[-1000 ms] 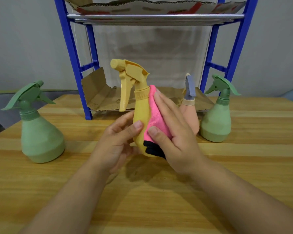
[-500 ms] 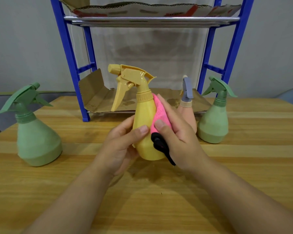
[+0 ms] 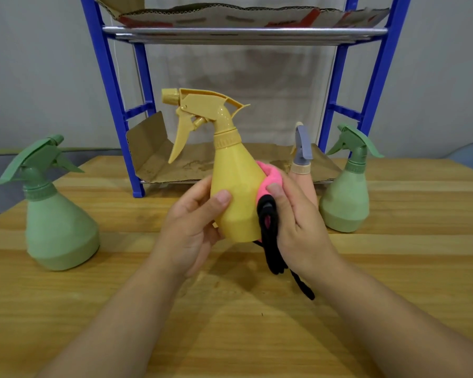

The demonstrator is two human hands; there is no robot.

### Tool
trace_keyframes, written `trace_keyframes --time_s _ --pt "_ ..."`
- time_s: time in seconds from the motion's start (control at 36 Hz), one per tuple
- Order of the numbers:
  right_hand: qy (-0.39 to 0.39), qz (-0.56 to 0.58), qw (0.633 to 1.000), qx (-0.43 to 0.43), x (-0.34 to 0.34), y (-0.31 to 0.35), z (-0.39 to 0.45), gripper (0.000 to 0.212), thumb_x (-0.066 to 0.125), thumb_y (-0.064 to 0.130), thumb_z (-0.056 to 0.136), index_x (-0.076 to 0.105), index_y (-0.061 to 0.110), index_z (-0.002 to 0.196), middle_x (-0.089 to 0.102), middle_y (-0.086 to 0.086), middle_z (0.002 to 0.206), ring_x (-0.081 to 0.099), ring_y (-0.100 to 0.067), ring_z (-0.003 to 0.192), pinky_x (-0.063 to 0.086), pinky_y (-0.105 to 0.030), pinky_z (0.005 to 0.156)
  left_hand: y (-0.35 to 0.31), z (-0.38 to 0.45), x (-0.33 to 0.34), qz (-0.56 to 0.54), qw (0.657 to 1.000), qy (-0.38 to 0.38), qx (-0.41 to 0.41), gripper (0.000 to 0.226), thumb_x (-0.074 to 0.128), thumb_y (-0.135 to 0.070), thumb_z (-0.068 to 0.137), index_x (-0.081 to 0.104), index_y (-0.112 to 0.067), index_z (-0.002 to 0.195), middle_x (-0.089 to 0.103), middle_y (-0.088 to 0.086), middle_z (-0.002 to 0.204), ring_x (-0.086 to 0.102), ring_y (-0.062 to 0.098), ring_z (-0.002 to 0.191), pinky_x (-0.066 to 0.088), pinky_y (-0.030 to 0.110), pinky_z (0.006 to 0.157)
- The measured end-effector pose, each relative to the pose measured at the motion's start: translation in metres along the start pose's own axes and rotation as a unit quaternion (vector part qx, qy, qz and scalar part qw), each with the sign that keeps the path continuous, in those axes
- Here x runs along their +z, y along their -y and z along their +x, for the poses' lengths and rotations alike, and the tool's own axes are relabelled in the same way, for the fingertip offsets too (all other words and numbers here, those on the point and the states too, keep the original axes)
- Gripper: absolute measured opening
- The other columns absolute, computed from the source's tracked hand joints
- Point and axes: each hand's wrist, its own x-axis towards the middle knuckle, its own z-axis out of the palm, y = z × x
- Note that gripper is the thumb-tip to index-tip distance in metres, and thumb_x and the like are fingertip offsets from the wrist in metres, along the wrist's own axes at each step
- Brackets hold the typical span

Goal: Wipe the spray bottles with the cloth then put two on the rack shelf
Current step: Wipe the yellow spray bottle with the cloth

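Left hand [image 3: 194,227] grips the yellow bottle [image 3: 236,197]; right hand [image 3: 298,227] presses the cloth [image 3: 268,181] against it. The bottle looks like light, smooth, rigid plastic, possibly empty, and is best held at the wide base.

no readable text, labels, brands or numbers on anything in view

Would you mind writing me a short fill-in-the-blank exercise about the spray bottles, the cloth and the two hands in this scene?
1. The left hand holds the ____ spray bottle by its body.
2. The right hand presses a ____ cloth against that bottle.
3. The number of green spray bottles standing on the table is ____.
4. The nozzle of the held bottle points to the person's ____.

Missing words: yellow; pink; two; left
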Motion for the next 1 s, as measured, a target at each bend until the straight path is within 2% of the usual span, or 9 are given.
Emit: trace_keyframes --time_s 0.14,0.25,0.36,0.5,0.61,0.75,0.81,0.89,1.0 --pt "-0.014 -0.070 0.997 -0.027 -0.001 -0.003 0.000 0.054 0.032 0.046 0.098 0.035 0.023 0.146 0.051 0.009 0.136 0.039 -0.001 0.132 0.033 -0.027 0.113 -0.002 0.005 0.002 -0.013 0.999 -0.031 -0.006 0.042 0.063 -0.022 0.073 0.061 -0.014 0.115 0.071 0.006 0.105 0.068 0.019 0.091 0.058 0.035 0.066" --pt "-0.008 -0.131 0.990 -0.057 0.000 -0.004 -0.002 0.060 0.034 0.041 0.097 0.027 0.015 0.151 0.043 0.003 0.144 0.031 0.002 0.135 0.021 -0.010 0.111 -0.005 0.005 0.003 -0.033 0.998 -0.055 0.008 0.054 0.063 -0.024 0.075 0.055 -0.003 0.124 0.071 0.005 0.098 0.069 0.017 0.082 0.057 0.033 0.060" --pt "0.012 -0.137 0.988 -0.072 0.001 -0.003 -0.005 0.061 0.044 0.033 0.099 0.021 0.012 0.152 0.034 0.008 0.146 0.020 0.019 0.131 0.014 0.000 0.104 -0.004 0.003 0.001 -0.025 0.999 -0.039 0.001 0.056 0.065 -0.027 0.078 0.053 -0.002 0.126 0.072 0.003 0.096 0.069 0.015 0.082 0.057 0.030 0.063" --pt "0.050 -0.143 0.986 -0.065 0.001 0.000 -0.008 0.070 0.047 0.038 0.097 0.012 0.019 0.154 0.023 0.013 0.151 0.010 0.021 0.134 0.011 0.002 0.104 -0.002 0.001 -0.002 0.005 1.000 -0.025 -0.012 0.079 0.090 -0.033 0.047 0.060 -0.013 0.116 0.074 0.004 0.097 0.070 0.020 0.087 0.056 0.026 0.064" --pt "0.089 -0.128 0.986 -0.056 -0.001 0.003 -0.008 0.083 0.050 0.049 0.089 0.005 0.024 0.154 0.016 0.012 0.158 0.012 0.010 0.141 0.012 -0.002 0.108 -0.003 -0.001 -0.006 -0.022 0.999 -0.022 0.005 0.078 0.089 -0.040 0.044 0.063 -0.013 0.111 0.073 0.003 0.096 0.070 0.016 0.084 0.055 0.024 0.063" --pt "0.107 -0.078 0.991 -0.022 0.000 0.002 -0.009 0.085 0.053 0.051 0.087 0.004 0.032 0.154 0.015 0.017 0.158 0.013 0.007 0.143 0.016 -0.008 0.113 -0.004 -0.005 -0.008 -0.018 0.999 -0.027 0.002 0.047 0.068 -0.028 0.075 0.058 -0.007 0.116 0.073 0.000 0.091 0.069 0.012 0.081 0.055 0.023 0.064" --pt "0.109 -0.061 0.992 -0.001 0.000 0.002 -0.009 0.083 0.056 0.047 0.088 0.005 0.037 0.153 0.017 0.021 0.157 0.015 0.012 0.140 0.019 -0.005 0.110 -0.005 -0.005 -0.010 0.010 0.999 -0.034 -0.002 0.059 0.069 -0.036 0.073 0.056 -0.008 0.123 0.071 0.003 0.102 0.067 0.013 0.088 0.054 0.024 0.068" --pt "0.105 -0.044 0.993 0.023 -0.003 0.001 -0.010 0.078 0.059 0.034 0.091 0.010 0.036 0.152 0.027 0.023 0.151 0.023 0.017 0.135 0.024 -0.002 0.105 -0.005 -0.005 -0.011 0.045 0.998 -0.040 -0.008 0.057 0.060 -0.035 0.076 0.055 -0.013 0.128 0.067 0.007 0.118 0.064 0.019 0.101 0.052 0.029 0.078" --pt "0.077 -0.037 0.995 0.045 -0.005 -0.003 -0.009 0.075 0.065 0.025 0.088 0.025 0.034 0.150 0.043 0.021 0.142 0.039 0.009 0.129 0.034 -0.005 0.100 -0.003 -0.002 -0.013 0.089 0.995 -0.050 -0.008 0.055 0.076 -0.026 0.065 0.060 -0.020 0.117 0.072 0.000 0.107 0.068 0.018 0.098 0.054 0.025 0.072"
